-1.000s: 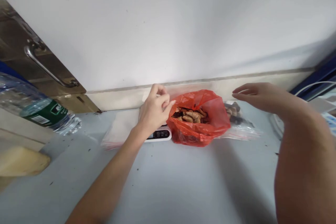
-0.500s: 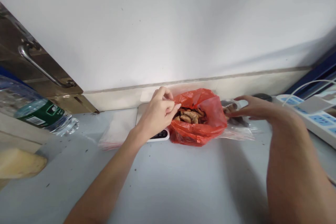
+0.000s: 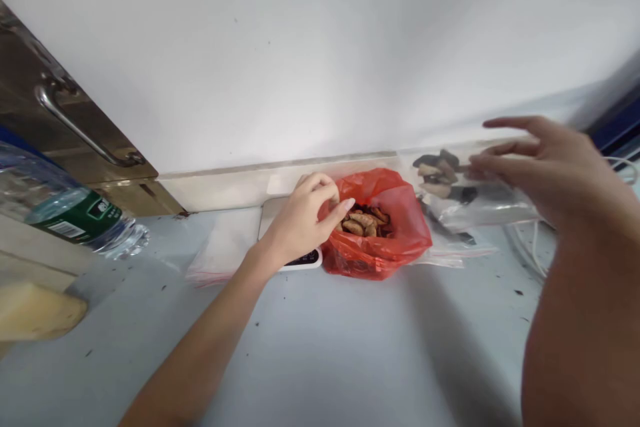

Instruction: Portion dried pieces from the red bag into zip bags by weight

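A red plastic bag (image 3: 395,240) full of brown dried pieces sits open on a small white scale (image 3: 300,257) by the wall. My left hand (image 3: 305,220) is at the bag's left rim, fingers pinched together on the edge or on a piece; I cannot make out which. My right hand (image 3: 545,167) is raised to the right of the red bag and grips a clear zip bag (image 3: 465,193) with a few dark and pale pieces in it, lifted off the counter.
More clear zip bags lie flat on the grey counter, one left of the scale (image 3: 220,250) and one right of the red bag (image 3: 450,255). A water bottle (image 3: 65,210) lies at far left above a yellowish object (image 3: 35,310). A metal door handle (image 3: 80,130) is upper left.
My right hand came down onto the clear bag of pieces, took hold of it and lifted it up to the right. My left hand shifted slightly into the red bag's rim.
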Tool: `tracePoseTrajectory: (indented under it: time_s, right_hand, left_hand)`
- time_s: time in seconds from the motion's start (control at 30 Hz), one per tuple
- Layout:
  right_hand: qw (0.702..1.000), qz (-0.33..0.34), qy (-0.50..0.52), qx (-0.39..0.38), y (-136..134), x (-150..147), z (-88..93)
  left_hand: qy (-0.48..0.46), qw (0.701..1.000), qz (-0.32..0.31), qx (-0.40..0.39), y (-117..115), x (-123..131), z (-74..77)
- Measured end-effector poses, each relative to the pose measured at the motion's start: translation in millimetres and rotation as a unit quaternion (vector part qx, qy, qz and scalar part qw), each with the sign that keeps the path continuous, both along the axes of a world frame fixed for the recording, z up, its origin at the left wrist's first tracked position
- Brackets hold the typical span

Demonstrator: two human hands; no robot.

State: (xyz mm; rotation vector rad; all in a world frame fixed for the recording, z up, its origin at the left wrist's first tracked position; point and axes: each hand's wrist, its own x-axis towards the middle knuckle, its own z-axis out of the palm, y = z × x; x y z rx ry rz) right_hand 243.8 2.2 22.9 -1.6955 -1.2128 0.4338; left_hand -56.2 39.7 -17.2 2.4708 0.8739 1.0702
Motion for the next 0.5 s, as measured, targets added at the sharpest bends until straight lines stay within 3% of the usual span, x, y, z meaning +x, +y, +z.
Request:
tracePoseTrajectory:
  time_s: [0.07,0.1,0.27,0.37,0.5]
  right_hand:
    - [0.996,-0.034,0.081,0.022,-4.7,-17.5,14.1]
    - [0.994,-0.004,0.107,0.029,-5.2,-26.2,19.0]
    - [0.965,0.244,0.091,0.008,6.6,-61.9,22.1]
    - [0.934,0.353,0.05,-0.003,14.3,-81.8,16.7]
    - [0.923,0.38,0.054,-0.012,17.4,-104.8,10.5]
  left_hand:
    - [-0.04,0.999,-0.002,-0.023,1.4,0.5,2.2]
    - [-0.07,0.997,-0.002,-0.044,2.0,0.9,3.2]
    - [-0.236,0.948,0.005,-0.214,3.8,-2.3,9.2]
    - [-0.212,0.928,-0.019,-0.304,2.6,-9.9,15.8]
    - [-0.164,0.927,-0.001,-0.339,1.5,-22.3,23.9]
